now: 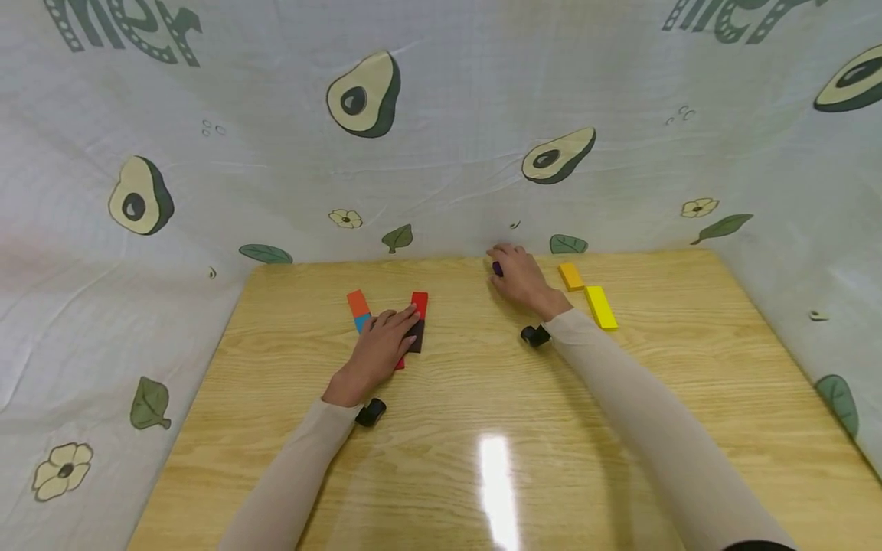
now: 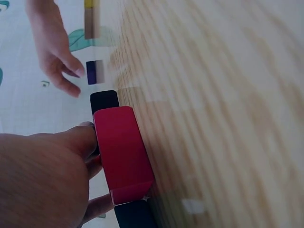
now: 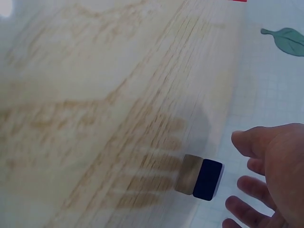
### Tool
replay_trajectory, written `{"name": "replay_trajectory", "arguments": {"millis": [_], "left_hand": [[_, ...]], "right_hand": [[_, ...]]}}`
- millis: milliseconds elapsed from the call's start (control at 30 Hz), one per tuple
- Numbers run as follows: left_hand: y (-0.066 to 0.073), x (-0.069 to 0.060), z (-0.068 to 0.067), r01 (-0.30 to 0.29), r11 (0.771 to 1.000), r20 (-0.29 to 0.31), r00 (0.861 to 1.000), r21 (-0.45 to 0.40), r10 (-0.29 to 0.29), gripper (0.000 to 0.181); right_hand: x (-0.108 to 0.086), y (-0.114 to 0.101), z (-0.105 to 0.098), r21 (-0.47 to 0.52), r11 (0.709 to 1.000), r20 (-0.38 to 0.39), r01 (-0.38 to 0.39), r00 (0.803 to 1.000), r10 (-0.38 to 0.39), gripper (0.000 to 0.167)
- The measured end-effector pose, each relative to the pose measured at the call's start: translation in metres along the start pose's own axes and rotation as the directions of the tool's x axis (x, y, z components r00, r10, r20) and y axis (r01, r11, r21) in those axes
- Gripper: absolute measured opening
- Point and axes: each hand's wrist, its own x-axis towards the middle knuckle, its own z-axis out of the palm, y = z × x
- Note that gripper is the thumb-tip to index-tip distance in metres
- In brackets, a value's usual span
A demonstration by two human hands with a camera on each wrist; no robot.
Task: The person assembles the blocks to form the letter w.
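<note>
My left hand (image 1: 377,348) lies over a group of small blocks, its fingers spread across them. Around it show a red block (image 1: 420,301), a black block (image 1: 416,342), an orange block (image 1: 357,302), a blue block (image 1: 361,321) and the end of a crimson block (image 1: 400,365). In the left wrist view the crimson block (image 2: 124,154) stands nearest, and the thumb reaches the black block (image 2: 104,99). My right hand (image 1: 518,277) hovers by a dark purple block (image 3: 208,179) at the table's back; its fingers are apart from the block in the right wrist view.
Right of my right hand lie an amber block (image 1: 570,276) and a longer yellow block (image 1: 602,308). A printed cloth (image 1: 455,153) hangs behind the wooden table (image 1: 441,451) and along its sides. Black wrist cameras (image 1: 534,336) sit under both wrists.
</note>
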Motion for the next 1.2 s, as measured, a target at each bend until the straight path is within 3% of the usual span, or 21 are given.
{"name": "replay_trajectory", "arguments": {"millis": [300,600,833,1200], "left_hand": [[0.001,-0.001,-0.002,0.002,1.0,-0.001,1.0,0.002,-0.002,0.05],[0.001,-0.001,0.0,-0.002,1.0,-0.022,1.0,0.005,0.002,0.049],[0.001,-0.001,-0.001,-0.004,1.0,-0.018,1.0,0.001,0.004,0.05],[0.002,-0.001,-0.002,0.001,1.0,-0.013,1.0,-0.006,-0.002,0.049]], "right_hand": [[0.004,0.0,0.003,-0.029,1.0,0.007,0.008,1.0,-0.008,0.053],[0.004,0.001,0.006,-0.106,0.993,0.02,-0.058,0.998,0.061,0.042],[0.002,0.002,0.005,-0.103,0.993,0.026,-0.055,0.998,0.058,0.036],[0.006,-0.015,0.009,-0.061,0.996,-0.004,0.06,0.998,-0.06,0.034]]}}
